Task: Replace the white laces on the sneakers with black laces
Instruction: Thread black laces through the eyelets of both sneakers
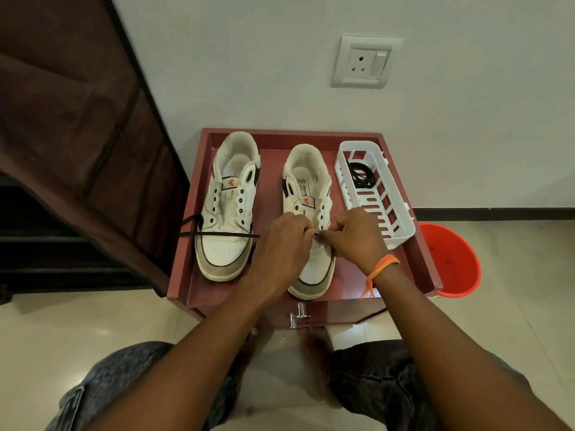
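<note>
Orange lion logos on both sneaker tongues [231,182], txt too small to read

An orange bucket [451,259] stands beside the cabinet [311,312]; a wall socket [365,61] above.

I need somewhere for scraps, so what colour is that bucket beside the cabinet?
Orange-red, seen in the head view: the bucket stands on the floor.

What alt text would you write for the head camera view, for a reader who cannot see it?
Both hands, left hand and right hand, pinch a black lace at the lower eyelets of the right sneaker on a red table. The left sneaker has another black lace across its toe. A white basket beside them holds a coiled lace.
</note>
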A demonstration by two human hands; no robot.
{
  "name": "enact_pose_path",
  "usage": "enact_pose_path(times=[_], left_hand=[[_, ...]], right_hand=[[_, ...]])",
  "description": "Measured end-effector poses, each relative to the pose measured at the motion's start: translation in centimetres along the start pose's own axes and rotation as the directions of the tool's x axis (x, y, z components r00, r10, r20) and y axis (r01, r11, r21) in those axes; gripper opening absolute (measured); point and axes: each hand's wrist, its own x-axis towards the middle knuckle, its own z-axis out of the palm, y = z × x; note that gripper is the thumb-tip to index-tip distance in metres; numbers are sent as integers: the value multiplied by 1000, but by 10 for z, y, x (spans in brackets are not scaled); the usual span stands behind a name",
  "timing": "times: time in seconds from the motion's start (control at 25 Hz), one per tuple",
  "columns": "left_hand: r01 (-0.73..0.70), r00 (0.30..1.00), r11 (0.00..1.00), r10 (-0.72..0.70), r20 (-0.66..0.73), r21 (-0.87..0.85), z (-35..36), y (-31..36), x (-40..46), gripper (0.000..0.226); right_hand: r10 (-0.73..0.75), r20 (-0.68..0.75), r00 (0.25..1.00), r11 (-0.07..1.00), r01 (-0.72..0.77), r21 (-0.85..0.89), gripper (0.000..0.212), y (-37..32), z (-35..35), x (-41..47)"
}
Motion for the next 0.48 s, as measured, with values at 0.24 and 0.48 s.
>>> enact_pose_path(times=[0.24,0.48], left_hand=[[119,993,992,-118,26,-47,26,-8,18,16],[263,961,950,-241,136,-167,19,-3,22,28]], right_hand=[[86,86,993,940,-109,322,6,11,-13,-2],[116,130,985,927,-154,343,25,10,-16,3]])
